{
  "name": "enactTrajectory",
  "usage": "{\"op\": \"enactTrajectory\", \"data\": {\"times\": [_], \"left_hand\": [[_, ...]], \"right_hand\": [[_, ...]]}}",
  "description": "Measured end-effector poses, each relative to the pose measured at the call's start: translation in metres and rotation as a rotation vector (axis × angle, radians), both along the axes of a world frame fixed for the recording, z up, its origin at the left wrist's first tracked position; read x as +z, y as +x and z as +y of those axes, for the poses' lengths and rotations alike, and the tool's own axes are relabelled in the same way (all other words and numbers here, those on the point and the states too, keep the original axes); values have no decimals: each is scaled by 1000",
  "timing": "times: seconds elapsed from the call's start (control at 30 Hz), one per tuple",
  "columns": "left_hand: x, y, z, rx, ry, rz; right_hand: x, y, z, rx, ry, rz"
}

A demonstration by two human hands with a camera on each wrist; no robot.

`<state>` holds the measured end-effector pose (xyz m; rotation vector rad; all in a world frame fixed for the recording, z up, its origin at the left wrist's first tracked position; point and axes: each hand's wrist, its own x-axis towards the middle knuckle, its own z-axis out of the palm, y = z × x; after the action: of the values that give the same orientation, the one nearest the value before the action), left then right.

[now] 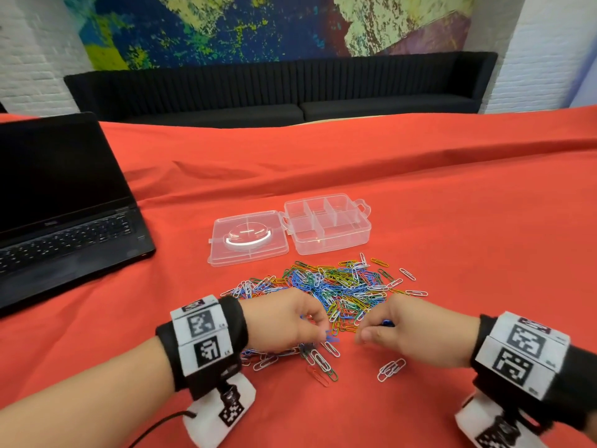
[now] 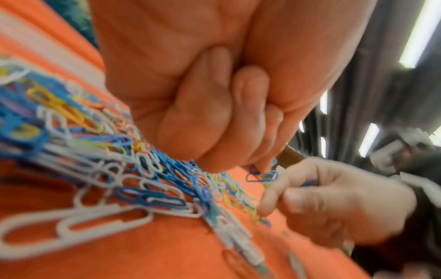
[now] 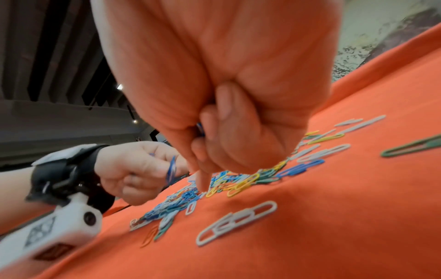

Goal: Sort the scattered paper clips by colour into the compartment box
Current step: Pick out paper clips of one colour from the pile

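1. Sorting has barely begun, by my reading: the compartment box (image 1: 328, 226) looks to hold no clips yet, and the mixed heap of paper clips (image 1: 336, 287) lies on the red cloth (image 1: 452, 221) of the bench, just on the near side of the box.

2. The box is clear plastic, standing open towards the middle of the bench, its lid (image 1: 247, 237) folded flat beside it on the laptop side. Its dividers show several cells; I see no colour in any of them, though glare on the plastic makes the far cells harder to judge.

3. The left hand (image 1: 290, 321) is at the near edge of the heap, its grip curled, with blue clips (image 2: 262, 174) pinched at the fingertips.

4. The right hand (image 1: 400, 331) faces it across a small gap, fingers curled round a few blue clips (image 3: 200, 128), the forefinger reaching down to the cloth at the heap's edge.

5. Both hands seem to be gathering blue first; none has been carried to the box yet.

6. Left to do: nearly everything. Blue, white, yellow, green and orange or red clips are still mixed, and loose strays lie towards the near edge, among them a pair of white clips (image 1: 391, 370).

7. A black laptop (image 1: 64, 202) sits open at the left edge, well apart from the work.
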<state>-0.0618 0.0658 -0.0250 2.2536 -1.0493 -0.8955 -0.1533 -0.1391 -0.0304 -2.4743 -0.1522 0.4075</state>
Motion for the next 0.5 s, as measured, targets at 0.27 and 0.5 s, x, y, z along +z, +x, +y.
{"op": "enactTrajectory", "data": {"times": [0.27, 0.5], "left_hand": [[-1, 4, 24, 342, -336, 683], [-2, 5, 38, 427, -478, 831]], "right_hand": [[-4, 7, 22, 68, -71, 8], [3, 16, 26, 107, -188, -29]]}}
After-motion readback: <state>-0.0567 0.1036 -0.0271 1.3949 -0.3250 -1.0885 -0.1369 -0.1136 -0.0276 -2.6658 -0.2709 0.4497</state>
